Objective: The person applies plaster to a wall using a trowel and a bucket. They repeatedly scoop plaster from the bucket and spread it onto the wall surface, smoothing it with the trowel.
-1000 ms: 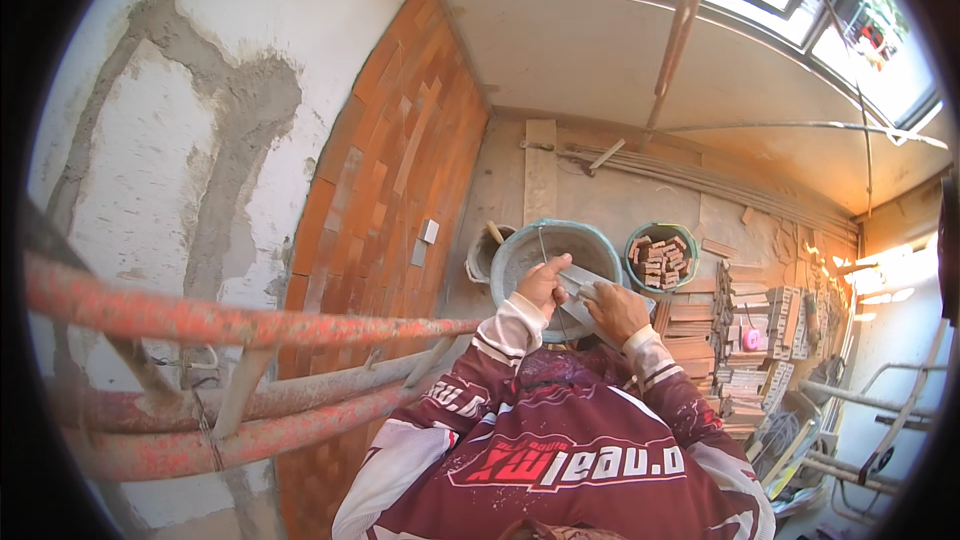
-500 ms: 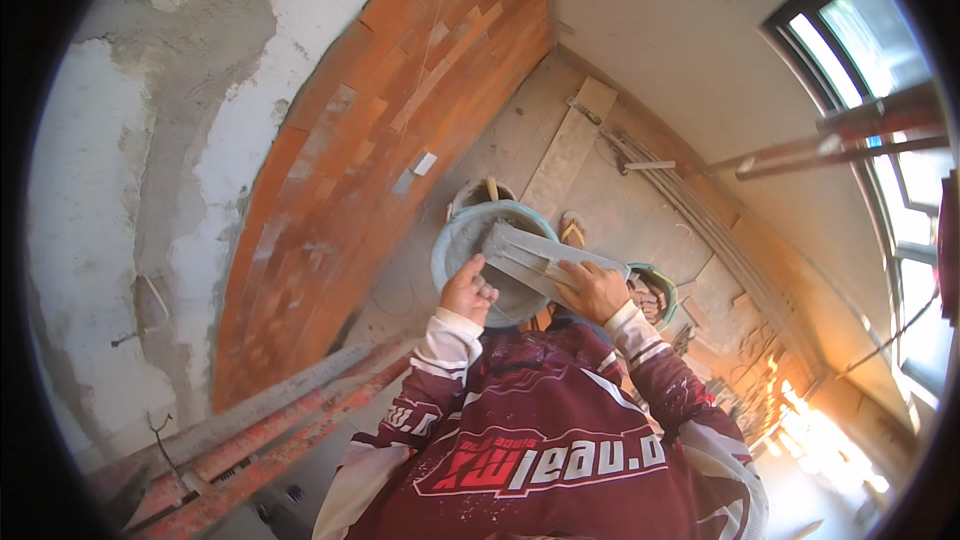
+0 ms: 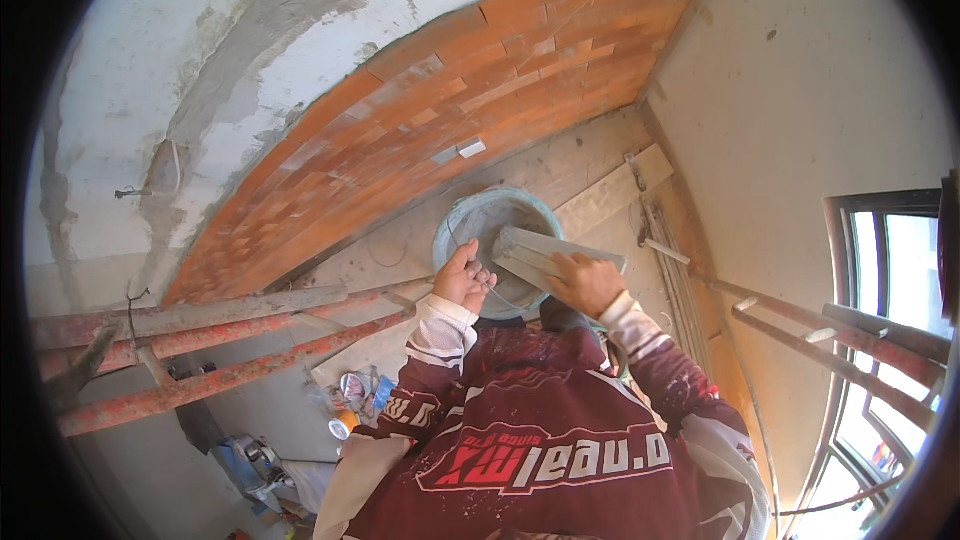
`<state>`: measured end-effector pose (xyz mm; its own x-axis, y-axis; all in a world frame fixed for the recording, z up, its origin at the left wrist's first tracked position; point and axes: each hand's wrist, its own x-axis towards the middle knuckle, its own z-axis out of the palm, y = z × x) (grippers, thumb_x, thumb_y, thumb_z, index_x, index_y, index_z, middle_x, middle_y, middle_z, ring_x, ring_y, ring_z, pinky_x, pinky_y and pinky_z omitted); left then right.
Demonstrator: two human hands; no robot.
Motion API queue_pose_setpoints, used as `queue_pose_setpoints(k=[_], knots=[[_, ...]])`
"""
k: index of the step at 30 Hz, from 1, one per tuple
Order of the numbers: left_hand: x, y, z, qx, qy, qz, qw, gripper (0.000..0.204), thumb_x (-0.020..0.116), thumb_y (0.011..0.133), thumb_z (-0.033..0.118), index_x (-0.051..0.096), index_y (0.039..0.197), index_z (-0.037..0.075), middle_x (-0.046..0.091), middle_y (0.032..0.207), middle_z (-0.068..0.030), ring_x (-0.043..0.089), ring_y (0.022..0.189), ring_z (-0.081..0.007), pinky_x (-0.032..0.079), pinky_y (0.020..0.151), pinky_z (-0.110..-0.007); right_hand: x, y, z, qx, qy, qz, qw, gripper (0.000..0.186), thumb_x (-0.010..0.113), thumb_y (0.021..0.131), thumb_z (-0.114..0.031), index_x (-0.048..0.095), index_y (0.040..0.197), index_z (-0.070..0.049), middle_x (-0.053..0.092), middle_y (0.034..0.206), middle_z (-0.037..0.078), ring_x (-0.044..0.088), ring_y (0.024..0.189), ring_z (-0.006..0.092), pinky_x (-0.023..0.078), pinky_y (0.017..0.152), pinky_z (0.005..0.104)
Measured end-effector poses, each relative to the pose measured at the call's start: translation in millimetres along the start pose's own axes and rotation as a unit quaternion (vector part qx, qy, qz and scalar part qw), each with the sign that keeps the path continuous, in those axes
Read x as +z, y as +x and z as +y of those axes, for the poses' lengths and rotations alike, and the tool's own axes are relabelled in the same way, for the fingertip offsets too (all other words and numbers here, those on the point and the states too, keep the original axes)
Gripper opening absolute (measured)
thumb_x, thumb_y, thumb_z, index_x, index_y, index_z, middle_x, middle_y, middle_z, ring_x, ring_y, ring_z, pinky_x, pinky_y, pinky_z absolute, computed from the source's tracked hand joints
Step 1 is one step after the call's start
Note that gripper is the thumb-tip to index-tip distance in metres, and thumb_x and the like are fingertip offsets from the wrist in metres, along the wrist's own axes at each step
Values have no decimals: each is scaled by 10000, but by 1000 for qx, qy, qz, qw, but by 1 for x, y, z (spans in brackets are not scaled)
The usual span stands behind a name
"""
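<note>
Over the grey bucket (image 3: 497, 230), the right hand (image 3: 587, 283) has its grip closed around a stack of thin grey tiles (image 3: 550, 253), likely so bits fall inside. Beside it, the left hand (image 3: 462, 280) pinches something too small to tell.

There is one round grey bucket (image 3: 490, 215) and two hands, the left hand (image 3: 462, 280) and the right hand (image 3: 588, 283). The right one holds a small stack of grey tiles (image 3: 545, 252), perhaps three, but the exact number is hard to tell. At the left there are three red scaffold pipes (image 3: 230, 325).
</note>
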<state>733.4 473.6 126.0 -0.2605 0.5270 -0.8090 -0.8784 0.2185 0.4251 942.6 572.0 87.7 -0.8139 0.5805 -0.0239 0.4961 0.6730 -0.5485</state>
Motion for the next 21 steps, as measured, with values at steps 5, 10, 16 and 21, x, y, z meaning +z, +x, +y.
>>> queue_pose_setpoints(k=[5,10,16,21], knots=[[5,8,-6,0,-12,-30,999,223,635,845,270,475,713,190,343,493,72,389,516,-94,376,659,-299,47,47,0,2,-34,-102,994,305,551,823,-334,575,994,-82,634,857,160,643,694,325,522,585,416],[3,11,10,7,-39,-7,999,222,635,846,270,484,704,189,347,490,74,399,515,-94,380,630,-295,48,53,-1,-7,9,-79,997,335,556,826,-357,571,1033,-93,637,864,155,638,738,334,522,628,415],[-23,27,37,2,-80,-2,997,244,652,819,275,468,695,172,368,514,50,409,528,-119,390,635,-314,40,65,2,-73,67,35,994,360,610,795,-358,609,1051,-105,650,875,129,639,718,310,527,626,396],[-24,32,67,9,-110,20,994,254,660,806,268,460,688,163,371,523,38,410,528,-134,398,640,-330,28,81,6,-82,64,48,993,370,648,765,-332,624,1054,-101,651,859,119,642,711,293,532,624,382]])
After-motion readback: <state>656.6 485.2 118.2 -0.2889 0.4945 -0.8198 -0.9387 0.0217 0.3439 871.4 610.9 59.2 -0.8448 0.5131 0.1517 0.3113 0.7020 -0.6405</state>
